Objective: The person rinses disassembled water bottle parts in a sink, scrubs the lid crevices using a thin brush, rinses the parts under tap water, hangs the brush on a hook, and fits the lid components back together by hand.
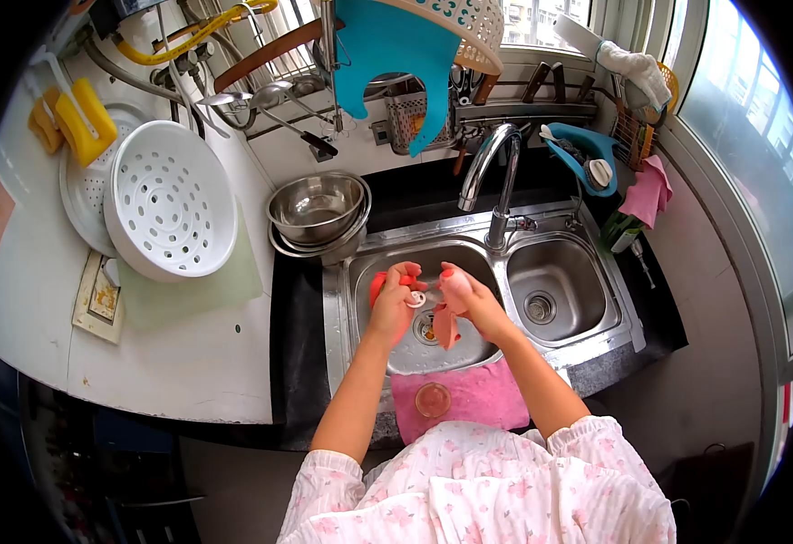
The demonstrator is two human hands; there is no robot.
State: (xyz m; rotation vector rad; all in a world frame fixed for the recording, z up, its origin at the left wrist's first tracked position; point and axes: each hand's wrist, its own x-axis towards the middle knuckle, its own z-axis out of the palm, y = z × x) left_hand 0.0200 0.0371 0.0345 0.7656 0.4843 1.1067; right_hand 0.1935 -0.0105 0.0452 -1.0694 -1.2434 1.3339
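Over the large left basin (396,349) of the steel sink, my left hand (396,304) has its fingers wrapped round a red item (378,286), with a small white ring-like part (417,299) beside the fingertips. My right hand (478,308) is closed on a pink cloth-like piece (447,331), which hangs down from the fingers. The two hands are close together but apart. Below them, a small round container (433,400) rests on a pink cloth (487,396) at the sink's front edge.
A chrome faucet (496,199) rises behind the basins. Stacked steel bowls (315,210) stand left of the sink. The smaller basin (573,290) is at right. A white colander (172,199) hangs at left, and a blue holder (585,156) sits behind right.
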